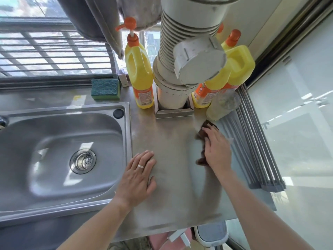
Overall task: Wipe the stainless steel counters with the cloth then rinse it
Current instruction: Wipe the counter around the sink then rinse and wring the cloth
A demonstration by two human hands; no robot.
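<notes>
While the left hand [138, 175] lies flat, fingers straight, on the counter [173, 192] just beside the sink [61, 152], holding nothing, the right hand [217, 149] presses the dark cloth [202, 159] flat on the steel, fingers extended, not curled round it; wiping step looks mid-way, rinse not yet started; next likely needs strokes toward the far edge around the plastic cup [223, 105], pipe base [173, 110] and yellow bottles [139, 69]; orange labels too blurred to read, no brand legible.
</notes>
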